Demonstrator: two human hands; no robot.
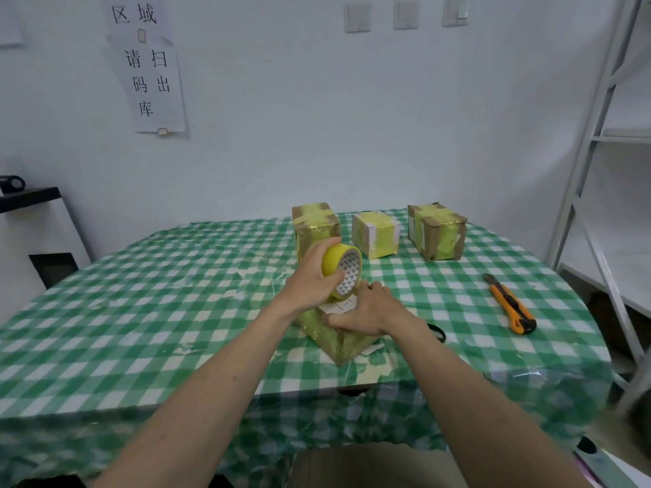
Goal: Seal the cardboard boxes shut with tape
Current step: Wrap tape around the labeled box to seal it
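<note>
On the wall, a paper sign (155,84) reads 请扫码出库. The left hand (311,272) grips the yellow tape roll (341,271), its core opening facing right and toward the camera. The right hand (366,311) presses flat on the near cardboard box (334,341) at mid-table; its white label is illegible. An orange utility knife (509,304) points away.

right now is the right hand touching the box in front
Touching: the head view shows the right hand pressed flat on top of the near box.
</note>
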